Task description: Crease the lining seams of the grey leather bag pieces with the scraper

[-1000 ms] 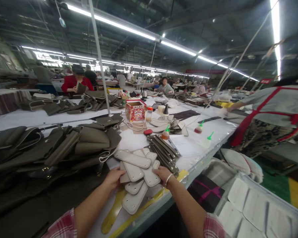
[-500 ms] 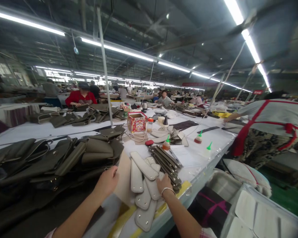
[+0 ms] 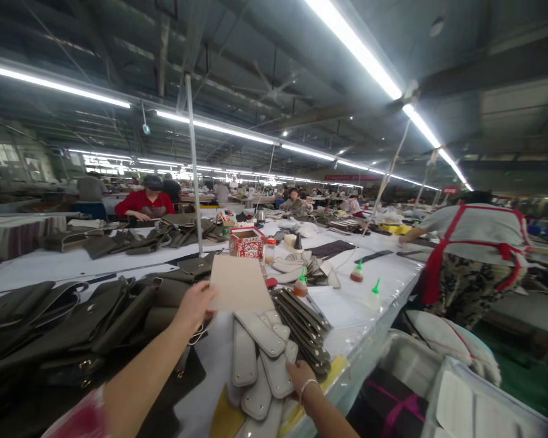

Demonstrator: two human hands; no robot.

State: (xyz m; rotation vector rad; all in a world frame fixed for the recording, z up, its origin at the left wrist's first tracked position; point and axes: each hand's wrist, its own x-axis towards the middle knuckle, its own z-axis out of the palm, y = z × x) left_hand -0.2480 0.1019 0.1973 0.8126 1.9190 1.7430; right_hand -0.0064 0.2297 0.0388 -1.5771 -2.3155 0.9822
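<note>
A flat beige board [image 3: 240, 283] is pinched at its left edge by my left hand [image 3: 196, 309], raised above the table. My right hand [image 3: 302, 378] is closed on the edge of a light grey strap piece [image 3: 278, 371] in a loose, fanned pile. Rounded ends with metal studs show on these pieces. Just right of the pile lies a fanned stack of dark olive straps [image 3: 301, 325]. Dark olive bag pieces [image 3: 114, 316] cover the table left of my left hand.
Beyond the board stand a red patterned box [image 3: 247, 244], an orange-lidded jar [image 3: 270, 250] and green-tipped bottles [image 3: 300, 285]. A metal pole [image 3: 193, 164] rises behind. A person in a red-trimmed apron [image 3: 477, 243] bends at the right; bins [image 3: 406, 359] stand below the table edge.
My left hand has lifted the beige board upward and forward from beside the strap pile, and it now lies flatter in view. The view has tilted up slightly. My right hand remains at the pile.
</note>
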